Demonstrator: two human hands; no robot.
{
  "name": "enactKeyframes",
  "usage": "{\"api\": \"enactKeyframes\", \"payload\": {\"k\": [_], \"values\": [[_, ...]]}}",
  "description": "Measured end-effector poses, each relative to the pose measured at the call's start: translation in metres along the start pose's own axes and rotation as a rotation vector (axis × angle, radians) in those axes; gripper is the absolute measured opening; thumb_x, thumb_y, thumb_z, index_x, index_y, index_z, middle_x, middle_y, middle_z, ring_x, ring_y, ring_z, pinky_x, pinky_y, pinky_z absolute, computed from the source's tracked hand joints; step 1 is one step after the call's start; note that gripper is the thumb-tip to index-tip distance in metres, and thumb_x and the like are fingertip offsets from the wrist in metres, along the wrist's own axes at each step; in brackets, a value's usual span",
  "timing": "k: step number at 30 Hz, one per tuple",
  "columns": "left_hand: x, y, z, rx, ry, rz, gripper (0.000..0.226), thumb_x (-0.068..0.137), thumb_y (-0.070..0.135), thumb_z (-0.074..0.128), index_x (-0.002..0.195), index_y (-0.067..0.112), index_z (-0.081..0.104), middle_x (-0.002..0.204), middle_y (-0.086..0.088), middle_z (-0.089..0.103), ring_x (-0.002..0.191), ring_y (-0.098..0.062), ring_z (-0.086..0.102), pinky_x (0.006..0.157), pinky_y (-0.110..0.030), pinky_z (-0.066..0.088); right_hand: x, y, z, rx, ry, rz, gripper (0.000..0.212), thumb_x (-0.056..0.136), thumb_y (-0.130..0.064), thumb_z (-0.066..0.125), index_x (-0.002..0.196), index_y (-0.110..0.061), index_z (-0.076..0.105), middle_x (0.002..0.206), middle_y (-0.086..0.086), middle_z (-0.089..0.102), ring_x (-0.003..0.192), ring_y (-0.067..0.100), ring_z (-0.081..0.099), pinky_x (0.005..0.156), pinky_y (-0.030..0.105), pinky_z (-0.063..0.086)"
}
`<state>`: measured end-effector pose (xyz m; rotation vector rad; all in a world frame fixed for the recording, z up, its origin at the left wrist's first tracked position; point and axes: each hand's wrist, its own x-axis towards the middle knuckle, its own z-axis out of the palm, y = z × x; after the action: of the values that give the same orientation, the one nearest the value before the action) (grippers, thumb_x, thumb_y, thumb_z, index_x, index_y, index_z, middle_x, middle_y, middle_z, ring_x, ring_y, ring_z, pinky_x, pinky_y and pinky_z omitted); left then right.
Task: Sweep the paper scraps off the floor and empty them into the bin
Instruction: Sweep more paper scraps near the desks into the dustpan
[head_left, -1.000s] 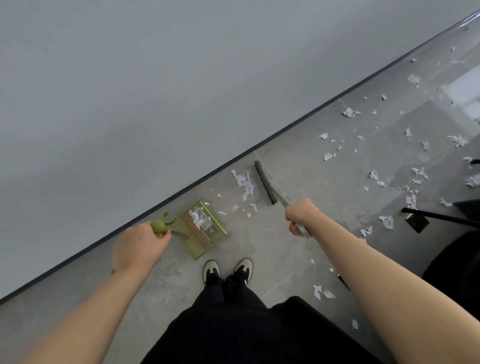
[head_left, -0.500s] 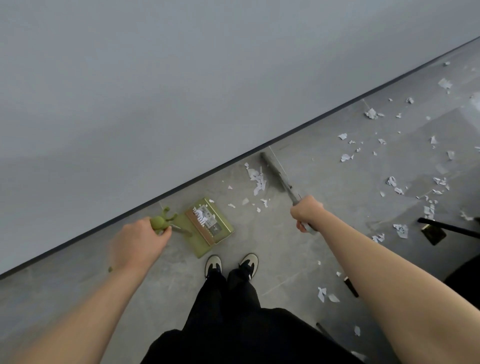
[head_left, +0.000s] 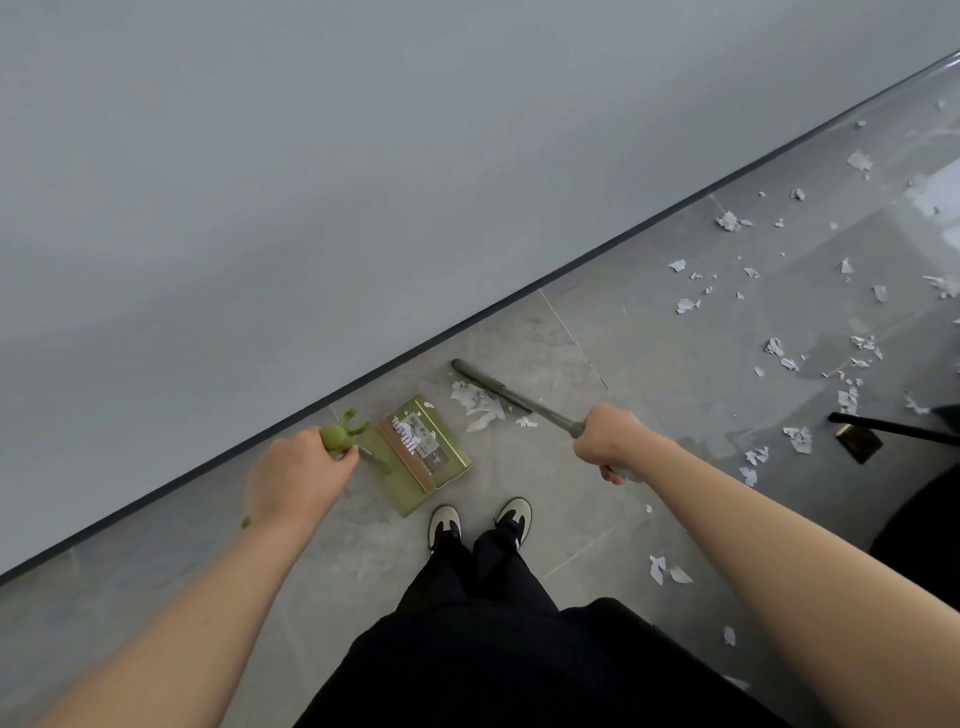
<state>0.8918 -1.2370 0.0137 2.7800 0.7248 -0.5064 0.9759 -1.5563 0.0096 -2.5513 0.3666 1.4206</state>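
Note:
A green dustpan (head_left: 453, 470) stands on the grey floor near the wall, with some white scraps lying in it. My left hand (head_left: 297, 478) grips the top of its green handle (head_left: 340, 436). My right hand (head_left: 610, 441) grips the grey broom handle. The dark broom head (head_left: 485, 384) rests on the floor just right of the pan. A small heap of paper scraps (head_left: 478, 405) lies between the broom head and the pan's mouth. No bin is in view.
Many more paper scraps (head_left: 779, 353) are scattered over the floor to the right. A dark skirting line (head_left: 571, 262) marks the grey wall's foot. A black furniture leg with a brass foot (head_left: 860, 441) stands at right. My shoes (head_left: 480, 519) are just below the pan.
The broom head has swept leftward, pushing the small heap of scraps closer to the dustpan's mouth. My left hand keeps the pan in place.

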Motion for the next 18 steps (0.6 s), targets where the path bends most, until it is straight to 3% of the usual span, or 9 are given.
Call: {"api": "enactKeyframes", "payload": {"k": [3,6,9,13,18], "values": [[0.004,-0.010,-0.001,0.013,-0.004,0.012,0.031,0.082,0.049,0.064,0.083,0.018,0.065,0.076,-0.009,0.066,0.077,-0.034,0.064,0.064,-0.033,0.051,-0.006,0.008,0.006,0.066,0.021,0.049,0.020,0.084,-0.003,0.037,0.092,0.000,0.056,0.048,0.010,0.055,0.032,0.022,0.050,0.043,0.021,0.044],[0.008,-0.017,-0.002,0.021,-0.006,0.029,0.031,0.083,0.048,0.064,0.083,0.017,0.065,0.077,-0.009,0.066,0.077,-0.034,0.063,0.063,-0.033,0.050,-0.009,0.016,0.010,0.178,0.027,0.115,0.013,0.083,-0.001,0.037,0.077,-0.001,0.049,0.039,0.009,0.051,0.032,0.021,0.043,0.046,0.023,0.040],[0.012,-0.022,-0.002,0.020,-0.017,0.040,0.031,0.084,0.048,0.064,0.079,0.018,0.061,0.073,-0.007,0.062,0.072,-0.032,0.060,0.060,-0.032,0.048,-0.006,0.023,0.014,0.254,0.018,0.176,0.016,0.086,-0.002,0.039,0.080,0.005,0.053,0.048,0.012,0.057,0.037,0.023,0.050,0.047,0.023,0.043],[0.019,-0.029,-0.001,0.031,-0.033,0.056,0.031,0.085,0.047,0.063,0.075,0.018,0.056,0.066,-0.003,0.054,0.065,-0.029,0.052,0.057,-0.031,0.044,0.001,0.027,0.031,0.458,-0.034,0.274,0.029,0.090,-0.002,0.037,0.062,-0.007,0.040,0.044,0.008,0.048,0.039,0.020,0.042,0.048,0.021,0.035],[0.030,-0.036,0.000,0.034,-0.029,0.063,0.031,0.085,0.047,0.063,0.079,0.017,0.062,0.069,-0.005,0.058,0.067,-0.030,0.053,0.058,-0.032,0.044,0.004,0.020,0.052,0.784,-0.101,0.458,0.027,0.091,0.002,0.038,0.071,-0.015,0.033,0.060,0.002,0.032,0.044,0.015,0.030,0.037,0.013,0.027]]}}
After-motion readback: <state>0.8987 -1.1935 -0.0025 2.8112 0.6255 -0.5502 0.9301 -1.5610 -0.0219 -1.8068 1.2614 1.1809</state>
